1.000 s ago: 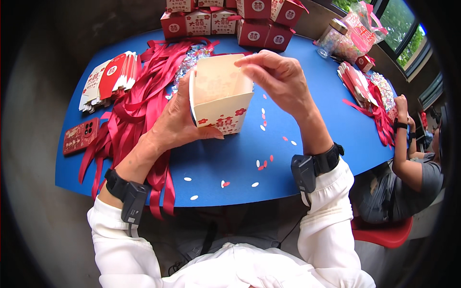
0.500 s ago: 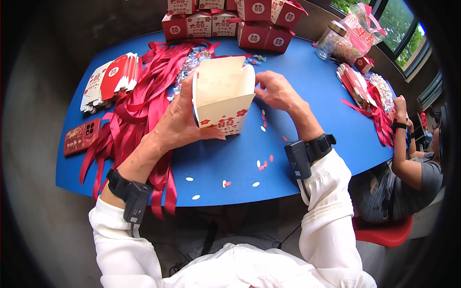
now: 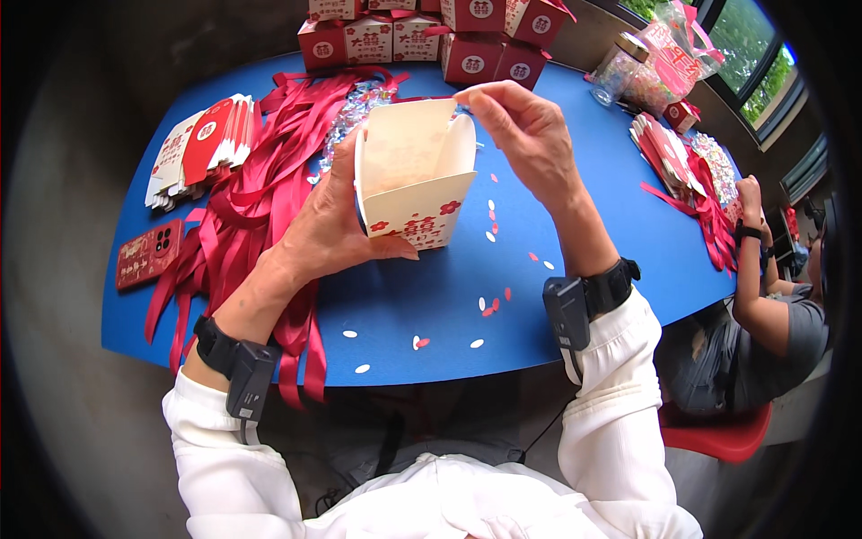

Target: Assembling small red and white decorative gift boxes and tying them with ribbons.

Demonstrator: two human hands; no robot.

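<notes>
Cream paper box [image 3: 415,175] with red flower print, open at the top, raised just above the blue table [image 3: 620,225]. Gripped around its left wall by the left hand [image 3: 328,229]; top flap pinched by the fingertips of the right hand [image 3: 530,135]. Below: scattered red and white paper bits [image 3: 489,307]. Left: heap of red ribbons [image 3: 247,211], stack of flat box blanks [image 3: 197,148], red phone [image 3: 148,253]. Far edge: row of finished red boxes [image 3: 431,36]. Right: another person [image 3: 772,305] seated by the window.
</notes>
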